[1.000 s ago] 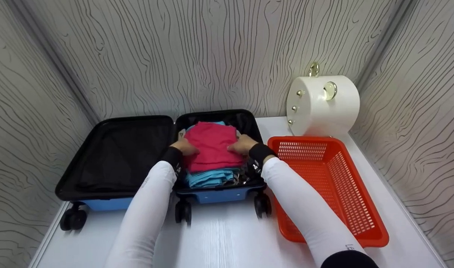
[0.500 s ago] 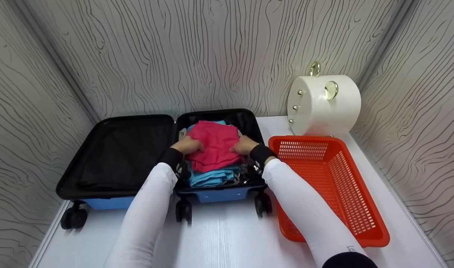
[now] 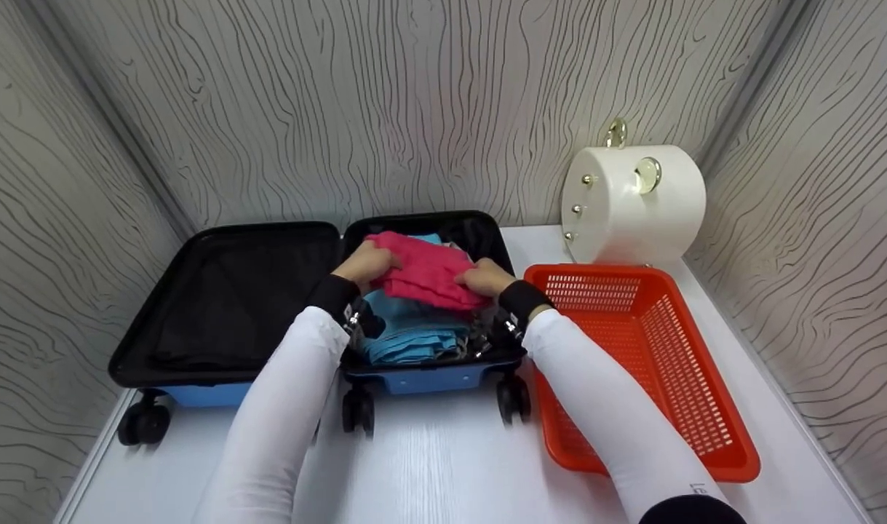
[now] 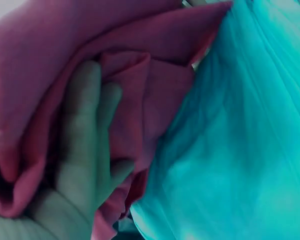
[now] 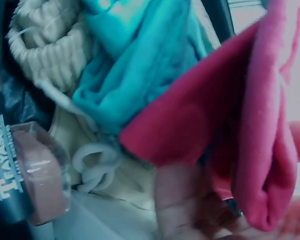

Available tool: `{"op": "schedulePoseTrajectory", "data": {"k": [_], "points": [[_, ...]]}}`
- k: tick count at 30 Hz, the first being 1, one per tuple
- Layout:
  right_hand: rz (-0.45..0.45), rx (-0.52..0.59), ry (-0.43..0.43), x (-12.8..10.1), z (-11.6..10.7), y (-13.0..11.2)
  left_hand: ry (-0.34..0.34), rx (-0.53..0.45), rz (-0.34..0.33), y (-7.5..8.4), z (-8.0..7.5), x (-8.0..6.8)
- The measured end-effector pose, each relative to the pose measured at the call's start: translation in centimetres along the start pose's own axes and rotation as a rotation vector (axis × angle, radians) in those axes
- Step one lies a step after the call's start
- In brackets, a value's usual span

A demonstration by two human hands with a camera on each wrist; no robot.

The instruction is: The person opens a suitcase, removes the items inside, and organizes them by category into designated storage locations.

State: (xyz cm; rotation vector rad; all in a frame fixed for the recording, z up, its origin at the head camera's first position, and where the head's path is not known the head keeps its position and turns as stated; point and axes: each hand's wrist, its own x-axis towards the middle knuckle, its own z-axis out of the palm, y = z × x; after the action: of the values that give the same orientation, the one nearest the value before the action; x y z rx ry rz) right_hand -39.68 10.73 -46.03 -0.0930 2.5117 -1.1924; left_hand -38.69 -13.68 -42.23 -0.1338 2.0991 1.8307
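White lettering on a dark, tube-like item [image 5: 9, 175] in the right wrist view appears to read "TEAYASON", with a smaller line beside it too blurred to read. The white right sleeve [image 3: 618, 407] bears the letters "Le" near its black band [image 3: 690, 509].

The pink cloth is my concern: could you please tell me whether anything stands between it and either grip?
Nothing visible does: the left grip and right grip both hold the pink cloth directly, one at each side. The blue cloth lies below it in the suitcase, not between.
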Motion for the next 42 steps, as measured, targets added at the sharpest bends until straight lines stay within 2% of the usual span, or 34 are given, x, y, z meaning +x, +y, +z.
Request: {"op": "schedulePoseTrajectory", "data": {"k": [3,5,7,9,14,16,18,19,22,26,29,32,36,42], "points": [[0.037,-0.037,-0.032,-0.1,0.1,0.1,0.013,-0.061,-0.007,0.3,0.6,-0.1],[0.054,-0.070,-0.052,-0.1,0.2,0.1,0.038,-0.056,-0.028,0.4,0.9,-0.3],[0.067,-0.076,-0.064,0.0,0.1,0.2,0.059,-0.016,-0.049,0.5,1.0,-0.6],[0.079,-0.059,-0.064,-0.1,0.0,0.3,0.058,0.105,-0.045,0.6,1.1,-0.9],[0.113,0.011,-0.051,-0.1,-0.2,0.7,-0.079,0.409,-0.024,0.5,0.7,-1.1],[0.120,-0.004,-0.050,-0.1,-0.2,0.8,-0.137,0.418,-0.047,0.3,0.6,-1.0],[0.118,-0.034,-0.055,-0.2,-0.2,0.8,-0.147,0.405,-0.084,0.1,0.5,-0.8],[0.118,-0.037,-0.058,-0.2,-0.2,0.8,-0.145,0.394,-0.097,0.0,0.4,-0.7],[0.109,-0.029,-0.065,-0.2,-0.1,0.6,-0.082,0.413,-0.117,-0.4,0.3,-0.3],[0.092,0.020,-0.076,-0.6,0.0,0.4,0.007,0.505,-0.125,-1.1,0.1,0.5],[0.050,0.072,-0.082,-1.0,-0.1,0.2,0.045,0.545,-0.106,-1.3,0.2,0.7],[-0.002,0.128,-0.090,-1.5,-0.5,0.2,0.060,0.521,-0.057,-1.2,0.7,0.5],[-0.054,0.192,-0.104,-2.4,-1.8,0.0,0.063,0.423,0.009,-0.2,2.1,-0.3],[-0.087,0.240,-0.067,-4.1,-5.5,0.3,0.057,0.301,0.100,1.7,5.0,-1.6]]}}
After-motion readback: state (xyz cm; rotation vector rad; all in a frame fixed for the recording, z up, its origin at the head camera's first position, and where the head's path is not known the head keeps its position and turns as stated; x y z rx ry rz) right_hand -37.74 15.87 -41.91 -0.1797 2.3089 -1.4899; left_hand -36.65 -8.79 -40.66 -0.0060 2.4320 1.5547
